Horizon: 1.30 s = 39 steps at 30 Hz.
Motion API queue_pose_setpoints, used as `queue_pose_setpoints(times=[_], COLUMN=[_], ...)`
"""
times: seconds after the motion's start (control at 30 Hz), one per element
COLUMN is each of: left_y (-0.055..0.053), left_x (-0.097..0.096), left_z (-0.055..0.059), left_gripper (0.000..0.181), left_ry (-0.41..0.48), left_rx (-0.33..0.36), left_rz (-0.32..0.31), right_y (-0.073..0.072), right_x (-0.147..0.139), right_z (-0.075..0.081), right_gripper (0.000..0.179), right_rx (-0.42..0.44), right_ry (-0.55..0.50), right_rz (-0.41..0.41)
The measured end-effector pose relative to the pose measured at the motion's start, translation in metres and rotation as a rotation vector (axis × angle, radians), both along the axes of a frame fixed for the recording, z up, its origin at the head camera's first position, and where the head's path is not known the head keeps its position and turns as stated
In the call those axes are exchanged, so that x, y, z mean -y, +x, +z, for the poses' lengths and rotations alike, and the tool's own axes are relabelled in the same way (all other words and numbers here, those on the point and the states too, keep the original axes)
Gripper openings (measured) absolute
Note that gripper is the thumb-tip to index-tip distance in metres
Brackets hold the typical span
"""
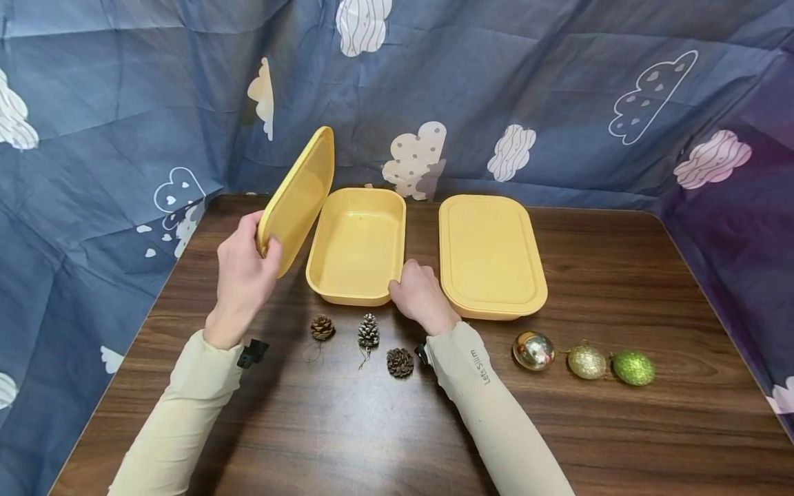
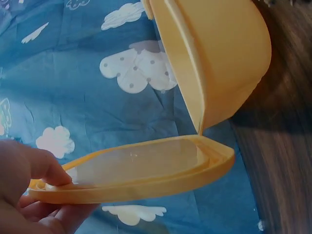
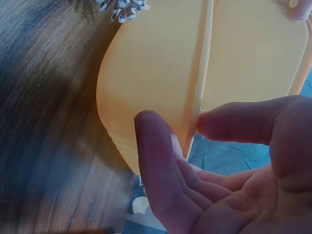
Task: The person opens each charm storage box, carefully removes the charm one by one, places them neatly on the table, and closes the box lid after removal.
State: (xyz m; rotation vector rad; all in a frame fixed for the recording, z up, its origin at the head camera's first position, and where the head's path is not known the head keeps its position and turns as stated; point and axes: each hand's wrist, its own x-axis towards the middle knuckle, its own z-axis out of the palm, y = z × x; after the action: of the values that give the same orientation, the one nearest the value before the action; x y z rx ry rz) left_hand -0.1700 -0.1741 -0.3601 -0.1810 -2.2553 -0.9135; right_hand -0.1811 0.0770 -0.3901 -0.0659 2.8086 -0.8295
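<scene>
My left hand [image 1: 243,265] grips the near end of a yellow lid [image 1: 304,193], thumb on its inner face and fingers behind. The lid stands tilted on edge at the left side of an open yellow box [image 1: 356,251]; in the left wrist view its far end meets or nearly meets the box rim. Inside, the box holds nothing visible. At the box's front right corner, my right hand [image 1: 422,293] pinches the rim, its thumb [image 3: 234,119] at the edge and index finger [image 3: 153,146] against the outer wall.
A second yellow box with its lid on [image 1: 493,251] stands to the right. Nearer lie a brown pine cone [image 1: 322,328], a white-tipped one [image 1: 369,332] and a dark one [image 1: 400,362]. Gold [image 1: 533,351], pale glitter [image 1: 586,362] and green [image 1: 633,368] baubles lie right. A blue curtain [image 1: 471,83] hangs behind.
</scene>
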Motion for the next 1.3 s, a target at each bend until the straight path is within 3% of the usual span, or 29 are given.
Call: queue_pose_setpoints(times=[0.67, 1.0, 1.3], left_y=[0.005, 0.009, 0.008], left_x=[-0.039, -0.056, -0.069], left_z=[-0.009, -0.015, -0.023], left_gripper=[0.038, 0.046, 0.039], left_ry=[-0.320, -0.394, -0.448], left_rx=[-0.085, -0.045, 0.005], left_rz=[-0.133, -0.233, -0.317], right_y=[-0.001, 0.000, -0.001], right_x=[0.001, 0.001, 0.000], right_z=[-0.001, -0.001, -0.002], right_gripper=[0.020, 0.022, 0.019], right_rx=[-0.019, -0.017, -0.037], right_ry=[0.002, 0.004, -0.009], right_rz=[0.006, -0.004, 0.013])
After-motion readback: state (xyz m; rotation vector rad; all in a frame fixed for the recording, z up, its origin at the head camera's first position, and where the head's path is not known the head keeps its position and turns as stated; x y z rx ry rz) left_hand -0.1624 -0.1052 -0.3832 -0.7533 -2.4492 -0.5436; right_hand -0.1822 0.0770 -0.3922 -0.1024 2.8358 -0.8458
